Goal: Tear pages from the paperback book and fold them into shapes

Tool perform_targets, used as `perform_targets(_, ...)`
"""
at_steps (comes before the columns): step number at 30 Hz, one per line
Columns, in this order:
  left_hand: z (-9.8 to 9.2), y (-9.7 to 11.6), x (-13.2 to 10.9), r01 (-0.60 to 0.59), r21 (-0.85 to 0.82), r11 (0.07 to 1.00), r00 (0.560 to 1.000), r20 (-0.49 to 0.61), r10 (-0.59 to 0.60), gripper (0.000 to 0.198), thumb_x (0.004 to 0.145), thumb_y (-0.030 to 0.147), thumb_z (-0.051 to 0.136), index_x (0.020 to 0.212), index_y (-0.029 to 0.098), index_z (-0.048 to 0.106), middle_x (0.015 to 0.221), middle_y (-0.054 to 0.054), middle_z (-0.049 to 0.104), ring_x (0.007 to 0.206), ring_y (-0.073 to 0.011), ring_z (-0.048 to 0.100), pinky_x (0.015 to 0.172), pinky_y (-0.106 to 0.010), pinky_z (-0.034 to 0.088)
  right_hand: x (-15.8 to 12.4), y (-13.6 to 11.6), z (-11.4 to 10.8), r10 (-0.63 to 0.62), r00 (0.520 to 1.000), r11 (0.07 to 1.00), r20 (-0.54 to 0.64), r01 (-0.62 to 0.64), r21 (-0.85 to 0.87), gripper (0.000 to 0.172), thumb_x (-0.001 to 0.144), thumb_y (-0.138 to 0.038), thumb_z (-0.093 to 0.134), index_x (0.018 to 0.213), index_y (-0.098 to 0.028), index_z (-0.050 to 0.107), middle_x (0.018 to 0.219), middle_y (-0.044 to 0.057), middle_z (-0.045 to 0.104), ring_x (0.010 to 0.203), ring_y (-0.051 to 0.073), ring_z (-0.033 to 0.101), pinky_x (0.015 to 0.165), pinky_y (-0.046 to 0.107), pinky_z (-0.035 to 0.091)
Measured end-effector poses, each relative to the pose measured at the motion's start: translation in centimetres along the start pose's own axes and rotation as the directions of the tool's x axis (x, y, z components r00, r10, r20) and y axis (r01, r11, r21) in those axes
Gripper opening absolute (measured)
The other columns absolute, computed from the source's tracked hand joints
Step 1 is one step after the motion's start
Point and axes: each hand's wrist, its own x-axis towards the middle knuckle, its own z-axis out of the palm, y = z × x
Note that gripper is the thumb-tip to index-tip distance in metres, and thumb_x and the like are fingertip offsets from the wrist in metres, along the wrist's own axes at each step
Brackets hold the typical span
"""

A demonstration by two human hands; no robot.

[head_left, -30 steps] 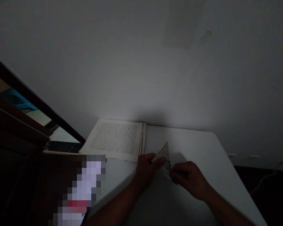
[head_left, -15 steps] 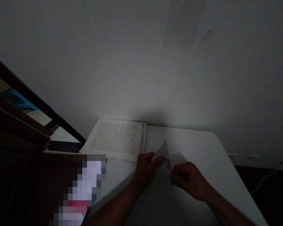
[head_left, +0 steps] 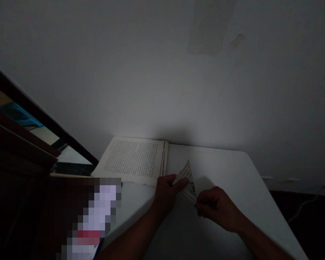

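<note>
A piece of printed paper (head_left: 186, 174), folded to a pointed triangular shape, is held between my two hands above the white table (head_left: 219, 162). My left hand (head_left: 169, 189) grips its left side, with the thumb lying across the front and the other fingers partly hidden behind. At the paper's lower right corner, the fingertips of my right hand (head_left: 212, 204) are pinched together on it. Just beyond my left hand lies an open book (head_left: 134, 159) with a page of dense printed text facing up.
A plain wall (head_left: 138, 83) with a peeled patch rises behind the table. Dark wooden furniture (head_left: 21, 151) stands at the left, with a blurred-out pale object (head_left: 97, 216) beside the table edge. A pale cable (head_left: 303, 207) hangs at the right.
The folded paper has tilted slightly, its tip shifting a little to the left. Both hands keep their hold in nearly the same place.
</note>
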Motion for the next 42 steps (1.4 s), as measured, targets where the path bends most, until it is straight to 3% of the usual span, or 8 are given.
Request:
perform_targets(8,0.1,0.5,-0.1,-0.004,-0.018,1.0,1.0,0.016,0.004,0.028,0.067,0.039,0.071,0.066,0.011,0.068,0.058,0.0,0.062,0.051,-0.0119,0.054,0.048,-0.021,0.041,-0.1,-0.1,0.1,0.003,1.0,1.0,-0.02,-0.003,-0.001,0.018,0.075,-0.017,0.055,0.059,-0.015,0.062,0.052,0.001,0.061,0.047,0.01,0.051,0.045,0.019,0.036)
perform_targets(14,0.2,-0.3,0.4,-0.036,-0.185,0.982,0.996,0.069,0.049,0.029,0.072,0.037,0.068,0.086,0.012,0.065,0.071,-0.004,0.065,0.06,-0.0141,0.059,0.059,-0.025,0.048,0.0,0.2,-0.3,-0.054,0.991,0.998,-0.122,0.051,-0.031,0.017,0.074,-0.017,0.056,0.058,-0.016,0.06,0.052,0.0,0.06,0.049,0.011,0.052,0.049,0.021,0.039)
perform_targets(16,0.2,-0.6,0.6,-0.068,-0.203,0.977,0.994,0.067,0.083,0.028,0.075,0.037,0.066,0.084,0.011,0.064,0.07,-0.004,0.064,0.059,-0.0142,0.058,0.058,-0.026,0.048,0.0,0.1,-0.4,-0.067,0.986,0.997,-0.151,0.06,-0.047,0.018,0.075,-0.018,0.056,0.057,-0.016,0.059,0.051,-0.001,0.059,0.049,0.011,0.052,0.049,0.021,0.039)
perform_targets(24,-0.1,-0.6,0.5,-0.116,-0.056,0.992,0.993,-0.006,0.116,0.025,0.08,0.035,0.06,0.07,0.012,0.061,0.055,-0.001,0.061,0.053,-0.0122,0.056,0.058,-0.024,0.044,-0.1,0.6,-0.7,-0.074,0.983,0.996,-0.166,0.065,-0.06,0.018,0.077,-0.026,0.058,0.062,-0.017,0.061,0.057,-0.001,0.057,0.056,0.013,0.053,0.053,0.023,0.04)
perform_targets(28,0.2,0.0,0.2,-0.107,0.027,0.994,0.993,0.044,0.105,0.027,0.079,0.035,0.06,0.064,0.012,0.061,0.053,-0.001,0.061,0.053,-0.0122,0.056,0.058,-0.024,0.044,-0.1,1.1,-0.9,-0.085,0.97,0.995,-0.229,0.093,0.025,0.025,0.083,-0.034,0.053,0.069,-0.017,0.063,0.062,0.001,0.059,0.061,0.015,0.055,0.058,0.024,0.043)
perform_targets(36,0.6,-0.2,-0.2,-0.101,0.083,0.991,0.983,0.165,0.086,0.033,0.081,0.038,0.056,0.063,0.012,0.064,0.054,-0.003,0.062,0.054,-0.0135,0.057,0.06,-0.025,0.044,-0.1,1.5,-1.0,0.06,0.917,0.986,-0.395,0.008,0.169,0.035,0.079,-0.043,0.058,0.056,-0.016,0.059,0.059,0.002,0.058,0.055,0.014,0.053,0.05,0.024,0.044)
perform_targets(42,0.5,0.0,-0.2,-0.118,0.054,0.992,0.979,0.171,0.107,0.03,0.079,0.037,0.058,0.064,0.012,0.064,0.055,-0.003,0.062,0.053,-0.0131,0.056,0.058,-0.025,0.044,-0.2,1.6,-1.1,0.076,0.916,0.98,-0.395,0.003,0.197,0.036,0.078,-0.045,0.058,0.056,-0.017,0.059,0.055,0.002,0.056,0.054,0.016,0.054,0.051,0.025,0.045)
